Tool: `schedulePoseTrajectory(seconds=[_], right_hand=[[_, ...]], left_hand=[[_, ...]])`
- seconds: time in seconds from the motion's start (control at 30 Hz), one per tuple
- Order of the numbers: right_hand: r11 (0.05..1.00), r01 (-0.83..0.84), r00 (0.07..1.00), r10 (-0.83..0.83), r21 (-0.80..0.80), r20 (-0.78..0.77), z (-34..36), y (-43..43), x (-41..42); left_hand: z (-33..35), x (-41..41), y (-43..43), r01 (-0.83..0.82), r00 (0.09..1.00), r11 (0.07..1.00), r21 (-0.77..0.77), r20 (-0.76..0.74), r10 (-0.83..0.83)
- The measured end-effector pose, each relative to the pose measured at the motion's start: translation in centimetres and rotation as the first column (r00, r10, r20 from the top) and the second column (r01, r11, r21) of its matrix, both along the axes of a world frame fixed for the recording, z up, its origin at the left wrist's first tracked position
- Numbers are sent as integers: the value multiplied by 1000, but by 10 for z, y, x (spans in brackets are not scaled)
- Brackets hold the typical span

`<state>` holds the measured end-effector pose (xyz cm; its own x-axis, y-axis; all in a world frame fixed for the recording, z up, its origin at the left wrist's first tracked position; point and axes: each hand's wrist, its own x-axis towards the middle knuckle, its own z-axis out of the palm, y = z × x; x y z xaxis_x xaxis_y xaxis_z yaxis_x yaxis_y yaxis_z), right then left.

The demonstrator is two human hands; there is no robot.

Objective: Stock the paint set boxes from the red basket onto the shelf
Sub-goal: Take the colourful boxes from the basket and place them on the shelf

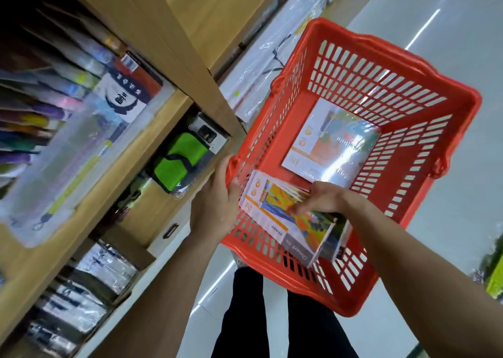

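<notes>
A red plastic basket [424, 151] fills the middle right of the head view. My left hand [215, 205] grips its near left rim. My right hand [318, 198] is closed on a colourful paint set box [275, 216], which sits tilted at the basket's near edge. A second paint set box [330, 146], shrink-wrapped and shiny, lies flat on the basket floor beyond it. The wooden shelf [128, 151] stands to the left of the basket.
The shelf holds a clear tray of coloured pens [40, 118], a red and white box [130, 91], a green pouch [179, 164] and wrapped packs [106, 268] lower down. Plastic-wrapped goods [261, 66] lean behind the basket. Glossy floor lies to the right.
</notes>
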<state>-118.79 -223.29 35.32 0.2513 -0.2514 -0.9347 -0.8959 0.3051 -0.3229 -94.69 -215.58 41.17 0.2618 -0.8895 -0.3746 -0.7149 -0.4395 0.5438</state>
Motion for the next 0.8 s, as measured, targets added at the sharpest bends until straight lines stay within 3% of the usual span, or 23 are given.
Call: schedulePoseTrajectory(seconds=[0.23, 0.37, 0.43, 0.5, 0.57, 0.67, 0.8], right_hand=[[972, 182, 983, -177, -146, 46, 56, 12, -14], [888, 371, 929, -358, -272, 96, 109, 21, -43], [767, 560, 828, -530, -314, 181, 130, 33, -57], [584, 746, 665, -687, -320, 294, 144, 46, -68], [374, 876, 472, -790, -304, 390, 152, 59, -81], [103, 946, 241, -857, -308, 455, 150, 77, -100], [-92, 942, 75, -880, -323, 469, 136, 100, -127]], left_hand=[[4, 5, -6, -9, 996, 999, 35, -84, 12], [20, 2, -12, -111, 978, 993, 28, -177, 114], [34, -2, -15, -84, 993, 988, -131, -98, 72], [46, -10, -21, -24, 997, 962, -271, -73, 4], [46, -26, -30, 53, 991, 947, -317, -100, -89], [17, -58, -48, 128, 961, 967, -221, -213, -176], [-56, -92, -80, 190, 952, 980, 58, -256, -169]])
